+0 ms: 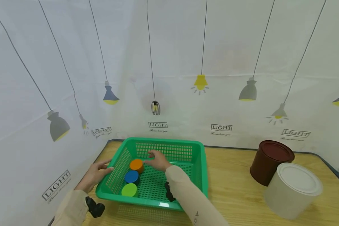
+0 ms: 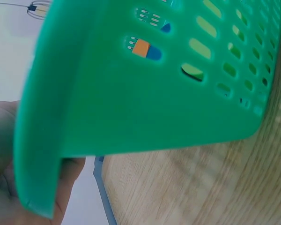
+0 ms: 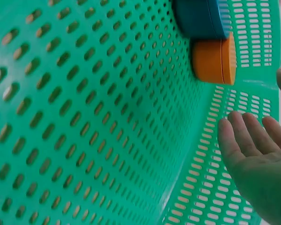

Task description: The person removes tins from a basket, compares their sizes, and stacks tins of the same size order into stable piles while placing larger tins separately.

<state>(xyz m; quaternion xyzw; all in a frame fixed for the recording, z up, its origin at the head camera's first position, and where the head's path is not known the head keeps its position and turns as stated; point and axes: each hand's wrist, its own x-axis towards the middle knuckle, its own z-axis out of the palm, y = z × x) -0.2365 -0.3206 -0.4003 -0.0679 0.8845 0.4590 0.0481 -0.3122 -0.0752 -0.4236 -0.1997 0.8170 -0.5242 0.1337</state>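
Note:
A green plastic basket (image 1: 201, 175) with slotted walls stands on the table. My left hand (image 1: 94, 175) holds its left rim, and in the left wrist view the hand (image 2: 4, 187) wraps round the rim's edge, partly hidden by it. Three round lidded containers line the basket's left side: orange (image 1: 137, 165), blue (image 1: 132, 177) and lime green (image 1: 129, 190). Inside the basket, my right hand (image 1: 158, 160) is just right of the orange one, fingers extended. The right wrist view shows that hand (image 3: 260, 154) with nothing in it, apart from the orange container (image 3: 214, 61).
A dark brown lidded bucket (image 1: 268, 164) and a white lidded bucket (image 1: 292, 191) stand side by side on the wooden table (image 1: 228, 179), right of the basket. White sheeting (image 1: 180, 103) printed with lamps rises behind the table and along its left.

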